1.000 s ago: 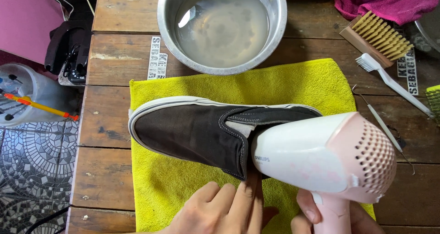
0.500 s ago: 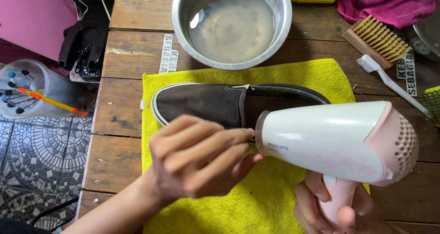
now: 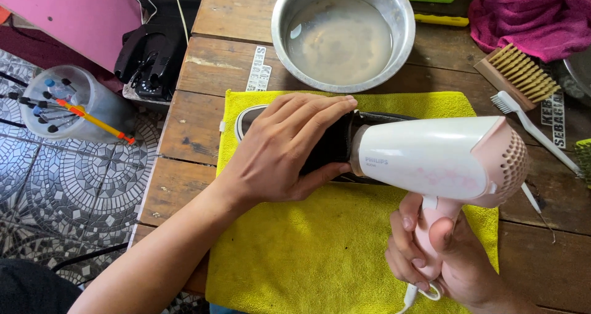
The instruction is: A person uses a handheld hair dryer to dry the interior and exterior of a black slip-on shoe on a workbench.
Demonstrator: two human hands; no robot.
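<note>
Head view. The left hand (image 3: 289, 151) lies flat over a dark slip-on shoe (image 3: 335, 143) on a yellow towel (image 3: 320, 252); the right hand (image 3: 440, 258) grips a white-and-pink hair dryer (image 3: 437, 160), nozzle touching the shoe. A steel bowl (image 3: 343, 34) of cloudy water stands beyond on the wooden worktop (image 3: 191, 126).

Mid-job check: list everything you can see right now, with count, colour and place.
shoe: one, dark with white sole, on the towel under the left hand
towel: one, yellow, spread on the table
hair dryer: one, white and pink, nozzle at the shoe
bowl: one, steel, holding water, behind the towel
brushes: two, wooden and white, right side
cloth: one, magenta, top right
table: one, brown wood
left hand: resting on the shoe
right hand: gripping the dryer handle
</note>
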